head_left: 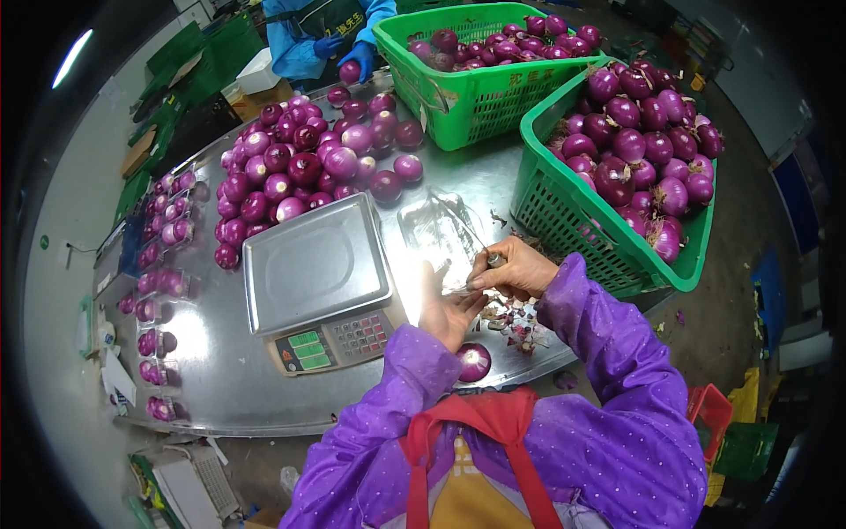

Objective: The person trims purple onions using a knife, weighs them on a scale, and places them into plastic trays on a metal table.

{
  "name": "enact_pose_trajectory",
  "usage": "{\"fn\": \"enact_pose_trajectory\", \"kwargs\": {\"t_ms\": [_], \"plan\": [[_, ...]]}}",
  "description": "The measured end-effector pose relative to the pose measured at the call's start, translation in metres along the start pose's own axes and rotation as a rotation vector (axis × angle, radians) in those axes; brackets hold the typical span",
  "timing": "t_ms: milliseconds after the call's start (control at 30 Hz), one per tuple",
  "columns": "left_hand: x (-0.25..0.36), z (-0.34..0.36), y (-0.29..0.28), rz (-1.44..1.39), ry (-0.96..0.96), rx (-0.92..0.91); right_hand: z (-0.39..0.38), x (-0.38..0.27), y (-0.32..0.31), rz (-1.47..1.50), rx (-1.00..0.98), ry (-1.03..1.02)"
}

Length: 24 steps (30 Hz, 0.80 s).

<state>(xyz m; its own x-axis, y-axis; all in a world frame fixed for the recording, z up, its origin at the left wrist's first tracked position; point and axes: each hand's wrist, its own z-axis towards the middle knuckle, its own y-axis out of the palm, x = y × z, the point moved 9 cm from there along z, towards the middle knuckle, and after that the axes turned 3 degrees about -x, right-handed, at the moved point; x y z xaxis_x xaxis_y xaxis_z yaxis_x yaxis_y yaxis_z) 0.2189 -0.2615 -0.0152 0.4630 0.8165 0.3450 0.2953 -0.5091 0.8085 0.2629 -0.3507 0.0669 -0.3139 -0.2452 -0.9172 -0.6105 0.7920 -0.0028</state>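
Note:
My left hand [445, 313] is palm up with fingers loosely apart, holding nothing visible, right of the digital scale [313, 263]. My right hand [520, 269] is closed round a small metal tool [495, 260], apparently a knife, just above my left fingers. Beyond both hands lies a clear plastic tray [432, 225]. A single peeled red onion [474, 362] sits near the table's front edge, below my hands, with scattered skins [520, 324] beside it.
A pile of red onions [291, 167] covers the steel table [220, 370] behind the scale. Packed onion trays [159, 348] line the left edge. Two green crates of onions [454, 106] [551, 216] stand at back and right. A co-worker in blue gloves [352, 66] stands opposite.

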Motion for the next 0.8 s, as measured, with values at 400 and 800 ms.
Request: {"fn": "enact_pose_trajectory", "kwargs": {"t_ms": [400,800], "plan": [[0.024,-0.028,-0.041,-0.116,-0.028,0.015,-0.037,-0.067,-0.063,-0.042,0.377,-0.424],[0.128,-0.052,-0.106,-0.653,0.257,-0.118,0.031,-0.006,0.018,-0.824,0.233,-0.521]]}}
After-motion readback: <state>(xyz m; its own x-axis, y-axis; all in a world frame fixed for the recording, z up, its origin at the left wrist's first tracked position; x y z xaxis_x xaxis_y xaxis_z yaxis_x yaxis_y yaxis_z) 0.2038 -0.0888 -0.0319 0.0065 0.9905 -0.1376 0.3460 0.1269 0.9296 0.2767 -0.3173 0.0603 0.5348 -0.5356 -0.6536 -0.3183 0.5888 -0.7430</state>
